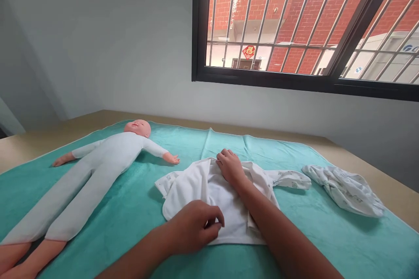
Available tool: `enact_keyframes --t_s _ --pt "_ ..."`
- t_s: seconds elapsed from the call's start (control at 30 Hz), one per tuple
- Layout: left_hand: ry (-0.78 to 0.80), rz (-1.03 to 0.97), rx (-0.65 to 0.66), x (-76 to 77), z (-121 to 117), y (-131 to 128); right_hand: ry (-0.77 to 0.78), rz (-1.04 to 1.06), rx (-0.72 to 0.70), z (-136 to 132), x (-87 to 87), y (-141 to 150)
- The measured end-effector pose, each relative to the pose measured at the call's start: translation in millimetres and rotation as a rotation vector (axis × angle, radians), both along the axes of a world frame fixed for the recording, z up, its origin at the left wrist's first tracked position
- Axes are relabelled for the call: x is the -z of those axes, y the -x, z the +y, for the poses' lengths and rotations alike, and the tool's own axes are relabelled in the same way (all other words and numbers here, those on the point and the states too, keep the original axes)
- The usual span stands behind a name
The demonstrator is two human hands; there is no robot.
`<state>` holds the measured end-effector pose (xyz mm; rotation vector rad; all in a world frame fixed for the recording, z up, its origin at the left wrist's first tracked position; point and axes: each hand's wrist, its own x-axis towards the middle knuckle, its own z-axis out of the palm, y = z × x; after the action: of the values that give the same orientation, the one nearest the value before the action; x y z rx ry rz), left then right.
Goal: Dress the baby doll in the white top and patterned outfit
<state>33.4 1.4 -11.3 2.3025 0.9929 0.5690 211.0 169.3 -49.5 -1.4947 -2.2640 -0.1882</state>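
Note:
A white baby garment (196,185) lies spread on the teal blanket (137,200) in front of me. My left hand (194,226) rests on its near hem with the fingers curled and pinching the fabric. At the garment's far end, near the collar, my right hand (231,166) presses down with fingers bent over a fold of cloth. A baby doll (98,161) in a white bodysuit lies on its back to the left, arms spread, head toward the wall.
A second crumpled white patterned garment (343,187) lies at the right on the blanket. The blanket covers a beige surface (393,192) against a grey wall. A barred window (294,22) is above right.

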Motion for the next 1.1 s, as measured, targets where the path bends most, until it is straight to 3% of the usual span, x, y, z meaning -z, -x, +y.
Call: enact_keyframes --t_s 0.07,0.17,0.3,0.4,0.47,0.67,0.83,1.0,1.1 --pt "-0.026 -0.049 -0.114 1.8 4 0 -0.017 -0.024 0.031 -1 -2.1 1" --pt "-0.204 -0.068 -0.332 6.5 17 5 -0.012 -0.029 0.104 0 -2.1 0" --pt "-0.426 0.118 -0.573 18.6 46 30 0.011 -0.013 0.168 -2 0.6 -1" --pt "-0.386 0.317 -0.813 29.3 64 58 0.025 -0.016 0.141 -5 -0.6 -1" --pt "-0.322 0.424 -0.905 33.7 72 75 0.031 -0.021 0.100 -9 -3.4 0" --pt "-0.205 0.394 -0.897 31.0 80 96 0.074 -0.014 -0.122 -24 -8.0 13" --pt "-0.348 0.325 -0.998 29.3 83 100 0.131 0.021 -0.252 -34 -2.3 29" --pt "-0.374 0.374 -1.011 31.8 85 100 0.177 0.040 -0.371 -34 -2.4 27" --pt "-0.478 0.319 -0.968 27.9 80 89 0.184 0.055 -0.377 -34 -2.8 26"
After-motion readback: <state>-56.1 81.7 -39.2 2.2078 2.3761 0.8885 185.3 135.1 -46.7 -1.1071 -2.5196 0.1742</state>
